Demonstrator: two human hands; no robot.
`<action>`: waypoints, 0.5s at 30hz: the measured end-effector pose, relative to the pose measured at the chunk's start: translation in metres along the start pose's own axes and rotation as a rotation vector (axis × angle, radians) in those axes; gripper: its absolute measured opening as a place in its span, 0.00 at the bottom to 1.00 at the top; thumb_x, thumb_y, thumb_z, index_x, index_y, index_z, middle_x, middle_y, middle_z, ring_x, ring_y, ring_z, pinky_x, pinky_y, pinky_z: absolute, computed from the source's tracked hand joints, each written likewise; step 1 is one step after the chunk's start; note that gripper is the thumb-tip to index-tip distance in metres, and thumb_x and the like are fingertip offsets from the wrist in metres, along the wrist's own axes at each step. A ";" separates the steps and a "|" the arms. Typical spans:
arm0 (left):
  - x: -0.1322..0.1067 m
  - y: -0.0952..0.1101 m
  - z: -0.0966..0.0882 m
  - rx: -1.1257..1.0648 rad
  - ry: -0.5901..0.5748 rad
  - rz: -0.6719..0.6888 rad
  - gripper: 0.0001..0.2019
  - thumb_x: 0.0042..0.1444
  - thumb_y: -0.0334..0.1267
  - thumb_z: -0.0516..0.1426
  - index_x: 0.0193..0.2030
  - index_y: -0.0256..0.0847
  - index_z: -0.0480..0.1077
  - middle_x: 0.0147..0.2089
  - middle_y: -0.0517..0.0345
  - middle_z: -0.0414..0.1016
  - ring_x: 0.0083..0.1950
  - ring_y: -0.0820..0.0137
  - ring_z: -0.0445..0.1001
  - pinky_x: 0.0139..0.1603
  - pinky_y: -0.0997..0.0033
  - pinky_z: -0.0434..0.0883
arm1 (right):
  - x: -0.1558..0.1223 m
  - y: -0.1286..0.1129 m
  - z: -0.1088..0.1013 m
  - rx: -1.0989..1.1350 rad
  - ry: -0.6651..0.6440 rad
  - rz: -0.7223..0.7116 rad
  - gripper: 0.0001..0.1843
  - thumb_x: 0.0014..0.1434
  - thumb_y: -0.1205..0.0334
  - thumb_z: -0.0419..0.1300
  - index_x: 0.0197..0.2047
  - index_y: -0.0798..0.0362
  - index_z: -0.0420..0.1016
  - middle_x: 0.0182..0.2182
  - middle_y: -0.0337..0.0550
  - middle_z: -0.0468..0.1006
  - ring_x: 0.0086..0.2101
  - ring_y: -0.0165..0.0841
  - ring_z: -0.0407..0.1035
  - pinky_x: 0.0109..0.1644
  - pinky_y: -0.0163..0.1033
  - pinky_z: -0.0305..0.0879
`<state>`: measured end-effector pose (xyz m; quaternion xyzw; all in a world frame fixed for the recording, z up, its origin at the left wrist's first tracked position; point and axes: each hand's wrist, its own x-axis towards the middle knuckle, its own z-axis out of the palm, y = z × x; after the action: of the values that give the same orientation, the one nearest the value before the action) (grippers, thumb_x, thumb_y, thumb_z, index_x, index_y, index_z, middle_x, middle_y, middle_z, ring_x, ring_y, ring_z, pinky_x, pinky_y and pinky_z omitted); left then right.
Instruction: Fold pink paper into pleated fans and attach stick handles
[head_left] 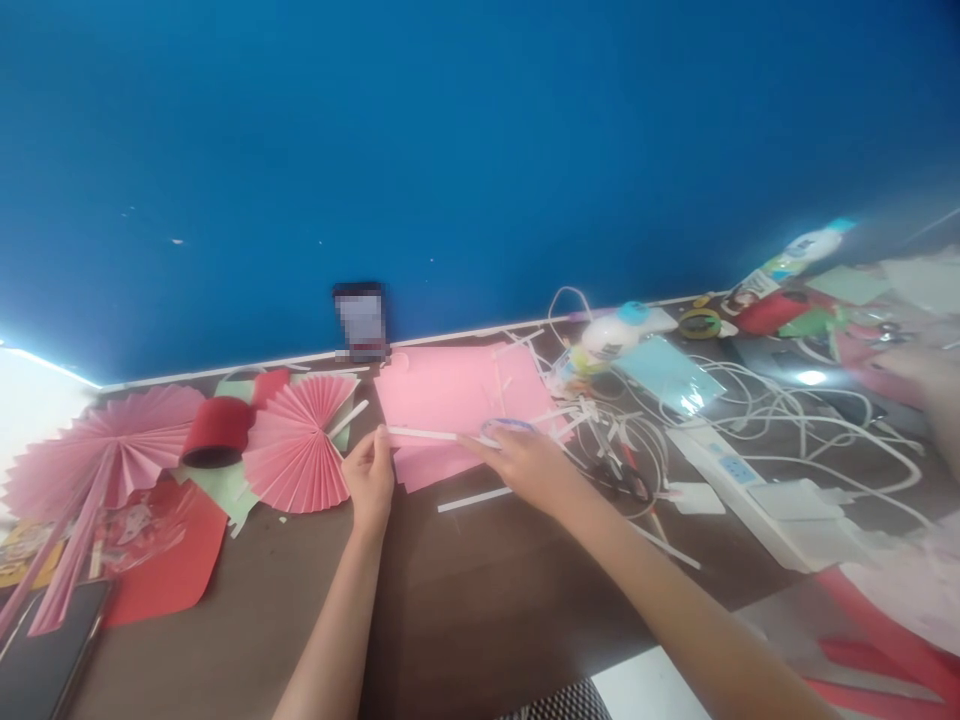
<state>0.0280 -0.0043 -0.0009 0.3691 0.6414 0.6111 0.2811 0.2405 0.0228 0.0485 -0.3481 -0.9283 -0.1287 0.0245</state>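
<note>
My left hand (pixel 369 476) is closed, pinching one end of a thin white paper strip (pixel 424 434). My right hand (pixel 525 462) is closed on the strip's other end, and a blue ring, perhaps a scissors handle (pixel 507 425), shows at its fingers. The strip is stretched between the two hands just over a pink paper sheet (pixel 457 395) lying on the brown table (pixel 450 600). Another white strip (pixel 474 499) lies on the table below the hands.
Pink pleated paper fans (pixel 300 445) (pixel 105 455), a red paper roll (pixel 217 432) and red paper (pixel 169 570) lie left. A glue bottle (pixel 619 332), tangled white cables (pixel 757 400), a power strip (pixel 750 490) and tape rolls (pixel 699 323) crowd the right. A phone (pixel 361 322) leans on the blue wall.
</note>
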 end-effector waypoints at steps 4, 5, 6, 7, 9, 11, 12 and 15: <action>0.000 -0.001 0.001 -0.005 0.012 -0.010 0.16 0.53 0.47 0.53 0.27 0.36 0.74 0.26 0.56 0.74 0.32 0.68 0.72 0.35 0.72 0.69 | 0.000 -0.005 -0.005 -0.011 -0.071 0.040 0.39 0.50 0.82 0.49 0.61 0.43 0.54 0.34 0.47 0.72 0.31 0.33 0.67 0.33 0.35 0.59; 0.000 -0.001 0.001 -0.006 0.011 -0.010 0.16 0.53 0.47 0.53 0.27 0.36 0.73 0.26 0.56 0.74 0.31 0.68 0.72 0.35 0.72 0.69 | 0.000 -0.006 -0.007 -0.019 -0.096 0.050 0.39 0.50 0.82 0.50 0.62 0.42 0.53 0.33 0.47 0.72 0.29 0.32 0.67 0.32 0.35 0.58; 0.000 -0.001 0.000 -0.006 0.009 -0.010 0.16 0.53 0.47 0.53 0.27 0.35 0.73 0.26 0.56 0.74 0.31 0.68 0.72 0.34 0.72 0.69 | 0.000 -0.006 -0.008 -0.029 -0.122 0.062 0.40 0.49 0.82 0.50 0.62 0.41 0.53 0.32 0.46 0.72 0.27 0.31 0.67 0.30 0.34 0.56; 0.000 -0.001 0.000 -0.007 0.007 -0.010 0.16 0.53 0.47 0.53 0.26 0.35 0.73 0.25 0.56 0.73 0.31 0.69 0.72 0.34 0.72 0.69 | 0.000 -0.007 -0.010 -0.039 -0.147 0.075 0.40 0.49 0.81 0.50 0.62 0.41 0.52 0.31 0.45 0.72 0.25 0.30 0.66 0.28 0.34 0.55; 0.000 -0.001 0.000 -0.015 0.001 -0.012 0.16 0.53 0.46 0.53 0.26 0.35 0.73 0.25 0.56 0.73 0.30 0.69 0.72 0.34 0.72 0.69 | 0.000 -0.007 -0.011 -0.056 -0.186 0.097 0.41 0.49 0.81 0.50 0.62 0.40 0.51 0.29 0.44 0.72 0.22 0.29 0.64 0.25 0.33 0.51; 0.001 -0.002 0.000 -0.025 -0.004 -0.013 0.16 0.53 0.46 0.53 0.26 0.35 0.73 0.26 0.56 0.73 0.31 0.69 0.71 0.34 0.72 0.69 | 0.001 -0.007 -0.012 -0.061 -0.202 0.105 0.42 0.48 0.81 0.50 0.62 0.40 0.51 0.29 0.44 0.72 0.21 0.28 0.64 0.25 0.34 0.50; 0.001 -0.002 0.000 -0.031 -0.005 -0.015 0.16 0.53 0.46 0.53 0.26 0.35 0.73 0.26 0.56 0.73 0.31 0.69 0.71 0.34 0.72 0.69 | 0.001 -0.007 -0.012 -0.056 -0.203 0.107 0.42 0.48 0.81 0.50 0.62 0.40 0.51 0.29 0.44 0.72 0.21 0.28 0.64 0.25 0.34 0.50; 0.001 -0.005 0.001 -0.051 -0.002 -0.025 0.16 0.53 0.46 0.53 0.26 0.35 0.73 0.26 0.56 0.73 0.31 0.69 0.71 0.34 0.72 0.69 | 0.001 -0.006 -0.010 -0.017 -0.190 0.115 0.42 0.48 0.82 0.49 0.62 0.39 0.52 0.29 0.44 0.72 0.21 0.29 0.64 0.26 0.34 0.52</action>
<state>0.0269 -0.0027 -0.0056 0.3543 0.6297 0.6235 0.2986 0.2355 0.0159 0.0572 -0.4114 -0.9039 -0.1015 -0.0591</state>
